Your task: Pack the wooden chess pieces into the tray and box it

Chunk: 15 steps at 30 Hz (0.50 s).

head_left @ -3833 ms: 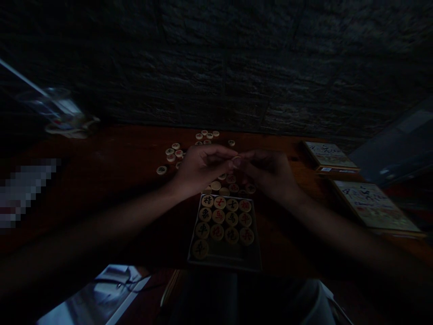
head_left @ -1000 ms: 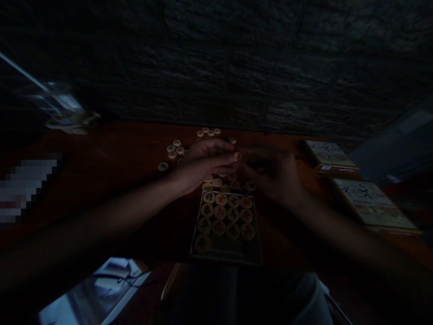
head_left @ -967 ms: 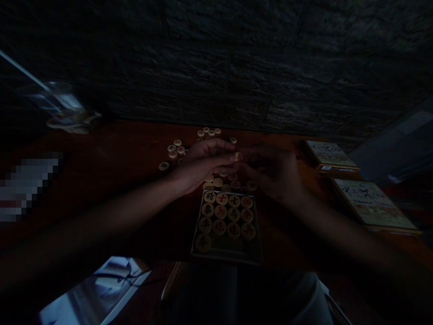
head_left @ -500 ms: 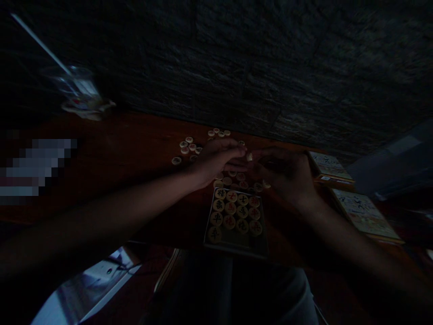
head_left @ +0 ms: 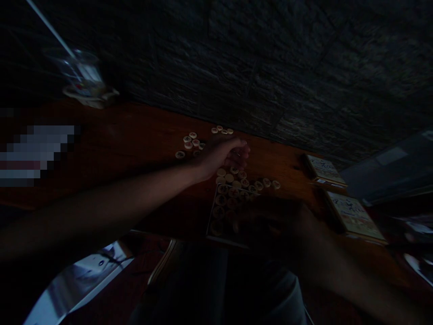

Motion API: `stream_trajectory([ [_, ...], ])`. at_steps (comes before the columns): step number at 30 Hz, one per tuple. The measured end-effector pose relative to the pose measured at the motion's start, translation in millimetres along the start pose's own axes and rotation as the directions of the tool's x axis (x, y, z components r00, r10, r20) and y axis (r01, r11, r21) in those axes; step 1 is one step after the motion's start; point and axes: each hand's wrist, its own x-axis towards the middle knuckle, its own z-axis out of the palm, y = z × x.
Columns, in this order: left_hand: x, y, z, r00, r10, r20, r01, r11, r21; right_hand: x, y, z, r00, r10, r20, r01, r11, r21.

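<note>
My left hand point(head_left: 233, 154) hovers over the table with its fingers curled in, and whatever lies inside them is hidden. Around and below it lie several round wooden Chinese chess pieces point(head_left: 229, 178), some face up with characters. A shallow box point(head_left: 210, 216) sits at the table's near edge, with rows of chess pieces point(head_left: 221, 200) in it. My right hand point(head_left: 270, 216) reaches over this box, dark and blurred, covering its right side. Its fingers seem drawn together at the box's lower row; what they hold cannot be made out.
Two flat printed boxes point(head_left: 355, 216) lie on the right of the wooden table point(head_left: 135, 131). A clear cup with a straw point(head_left: 81, 74) stands at the back left on a pale dish. Behind runs a dark stone wall point(head_left: 237, 58). A white object point(head_left: 77, 284) is below the table's edge.
My right hand has moved from beside my left hand down towards me, over the box. The left fingers have curled in, and the piece seen at their tips no longer shows.
</note>
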Motion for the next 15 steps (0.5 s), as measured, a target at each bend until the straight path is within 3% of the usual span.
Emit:
stream_trajectory([
  [10,0,2,1.4,1.0,-0.008,0.007,0.008,1.0,-0.005,1,8,17,0.996,-0.071,0.047,0.077,0.987,-0.139],
  [15,-2,6,4.3,0.999,-0.037,-0.006,0.037,0.999,0.009,-4,7,15,0.995,-0.066,0.074,0.075,0.988,-0.135],
])
